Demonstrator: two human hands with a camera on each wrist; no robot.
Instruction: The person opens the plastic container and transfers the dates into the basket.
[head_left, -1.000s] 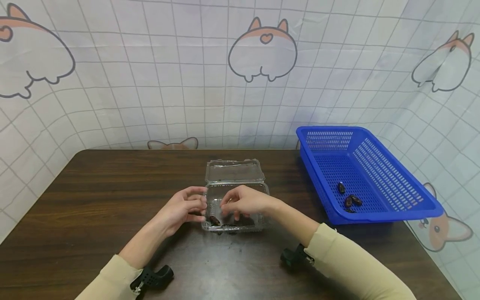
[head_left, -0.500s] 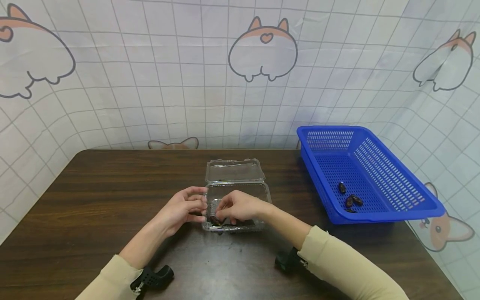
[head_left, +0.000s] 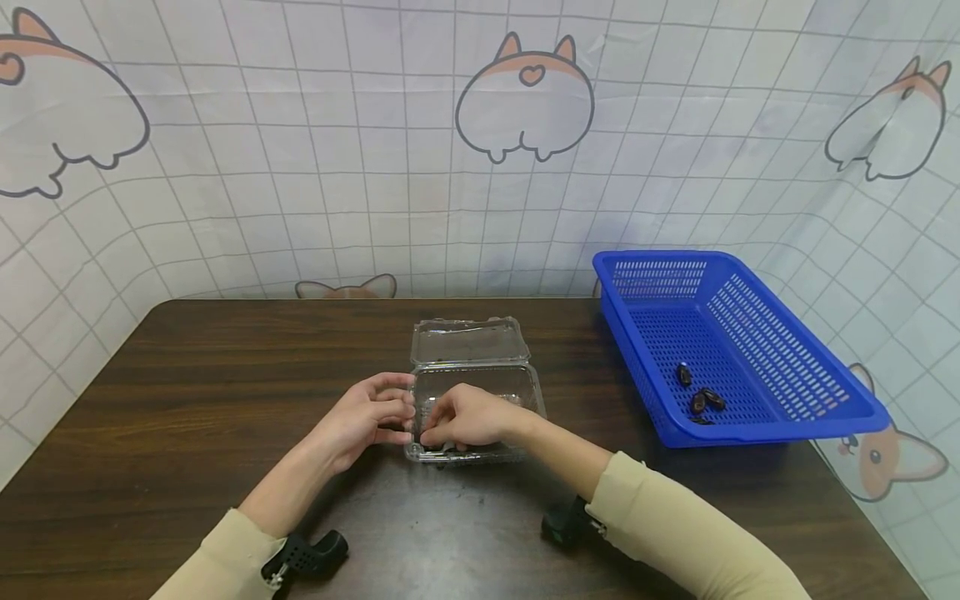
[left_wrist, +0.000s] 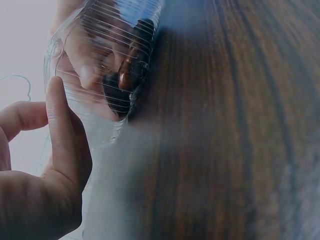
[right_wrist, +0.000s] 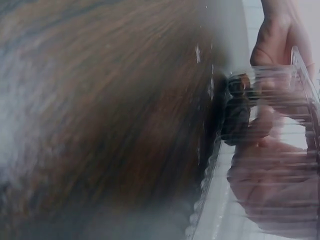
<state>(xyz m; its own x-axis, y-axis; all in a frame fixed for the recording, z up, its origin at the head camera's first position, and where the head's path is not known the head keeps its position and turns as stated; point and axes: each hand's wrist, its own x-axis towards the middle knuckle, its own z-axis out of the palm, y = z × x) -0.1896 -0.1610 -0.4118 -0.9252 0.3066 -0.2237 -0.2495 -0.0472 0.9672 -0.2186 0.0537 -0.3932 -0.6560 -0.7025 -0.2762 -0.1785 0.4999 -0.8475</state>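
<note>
A clear plastic clamshell box stands on the table with its lid folded back. My left hand is at the box's left side, fingers fairly straight, fingertips against the wall near the rim. Inside the box, my right hand has its thumb and fingers curled down at the near left corner, pinching at a dark brown date. Through the ribbed wall, the left wrist view shows more dark dates along the bottom. In the head view the right hand mostly hides them.
To the right, a blue perforated plastic basket holds several dark dates near its front left. Both forearms cross the front of the dark wood table. A white patterned sheet hangs behind the table.
My right hand has moved left and down inside the box, onto the date in the near left corner, its fingers closing together. The left hand has stayed at the box's side.
</note>
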